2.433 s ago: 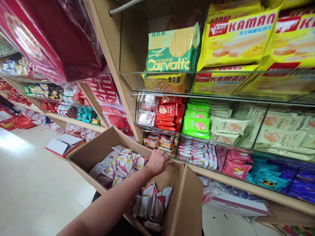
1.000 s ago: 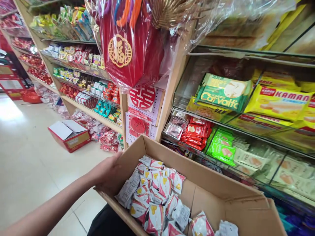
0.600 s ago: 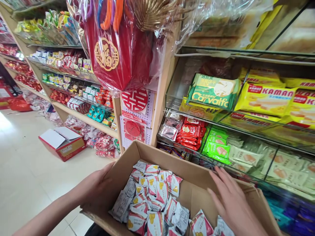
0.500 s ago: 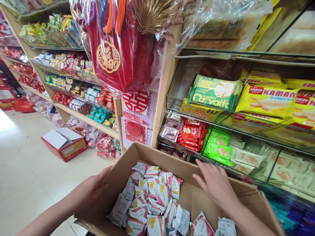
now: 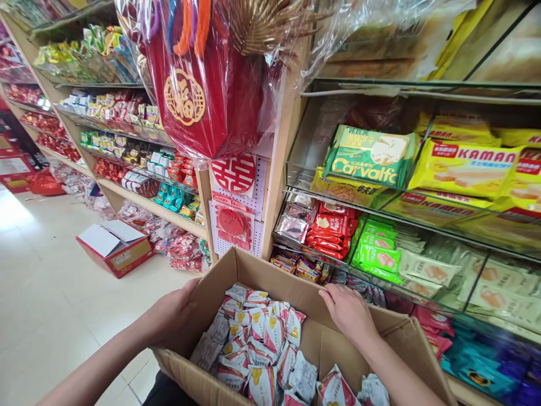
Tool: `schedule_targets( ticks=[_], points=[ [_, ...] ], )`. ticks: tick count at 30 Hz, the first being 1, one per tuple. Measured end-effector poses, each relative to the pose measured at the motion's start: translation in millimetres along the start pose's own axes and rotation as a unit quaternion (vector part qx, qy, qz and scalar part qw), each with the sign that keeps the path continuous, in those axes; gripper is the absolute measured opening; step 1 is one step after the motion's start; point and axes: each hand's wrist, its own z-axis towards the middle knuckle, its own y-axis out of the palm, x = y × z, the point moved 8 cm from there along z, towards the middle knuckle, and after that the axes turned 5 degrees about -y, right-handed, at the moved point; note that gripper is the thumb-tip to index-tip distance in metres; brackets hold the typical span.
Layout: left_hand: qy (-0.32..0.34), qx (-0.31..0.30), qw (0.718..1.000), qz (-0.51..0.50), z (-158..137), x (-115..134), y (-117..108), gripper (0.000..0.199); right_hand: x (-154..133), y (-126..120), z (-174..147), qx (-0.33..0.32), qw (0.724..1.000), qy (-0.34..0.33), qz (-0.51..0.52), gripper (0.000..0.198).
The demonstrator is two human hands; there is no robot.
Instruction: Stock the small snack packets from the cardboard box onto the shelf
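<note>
A brown cardboard box (image 5: pixel 281 269) lies low in front of me, its top open. Inside are many small white-and-pink snack packets (image 5: pixel 257 332), piled mostly to the left. My left hand (image 5: pixel 180 310) grips the box's left side, thumb over the rim and the other fingers hidden outside. On the far rim rests my right hand (image 5: pixel 349 310), its fingers hooked over the edge, the fingertips out of sight behind the cardboard.
Glass shelves (image 5: pixel 422 211) with wrapped biscuits stand close behind the box. A plastic-wrapped red bag (image 5: pixel 203 101) hangs above. To the left, a red carton (image 5: pixel 114 248) sits on the tiled floor (image 5: pixel 51 282) beside bagged goods (image 5: pixel 181 248) and a long candy rack.
The box has shifted slightly left and away from the right shelves' lower rows. My right hand has gone from lying loosely above the far rim to curling over it. My left hand keeps its hold.
</note>
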Motion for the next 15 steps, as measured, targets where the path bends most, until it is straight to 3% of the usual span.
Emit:
schedule_targets(
  ticks=[11, 15],
  points=[
    [0.019, -0.005, 1.000, 0.003, 8.4, 22.2, 7.5, 0.046, 16.9, -8.2, -16.2, 0.013, 0.999, 0.013, -0.044, 0.025],
    [0.047, 0.015, 0.999, -0.004, -4.9, 30.8, 11.8, 0.045, 22.0, -29.4, -36.1, 0.041, 0.997, -0.002, -0.066, 0.024]
  ],
)
